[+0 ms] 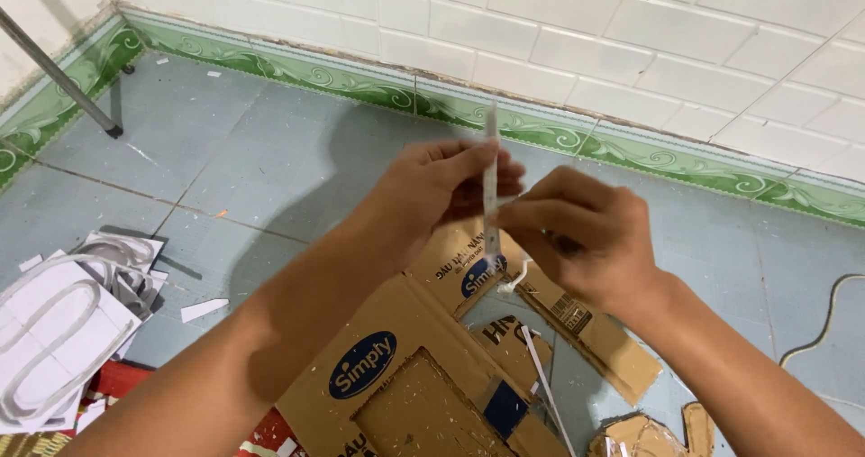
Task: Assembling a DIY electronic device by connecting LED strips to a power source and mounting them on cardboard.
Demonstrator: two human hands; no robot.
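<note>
The left hand [441, 191] and right hand [577, 241] together pinched a thin white strip [491, 178], held upright between them above the cut cardboard [405, 367] on the floor [270, 150]. It looked like a trimming or fitting step; the right fingers, low on the strip, would need a steady grip. White foam offcuts [54, 331] lay far left of the left hand.

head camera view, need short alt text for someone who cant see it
Two hands, left hand and right hand, hold a thin white strip upright above flattened brown cardboard on a blue tiled floor. White paper cut-outs lie at the left.
</note>
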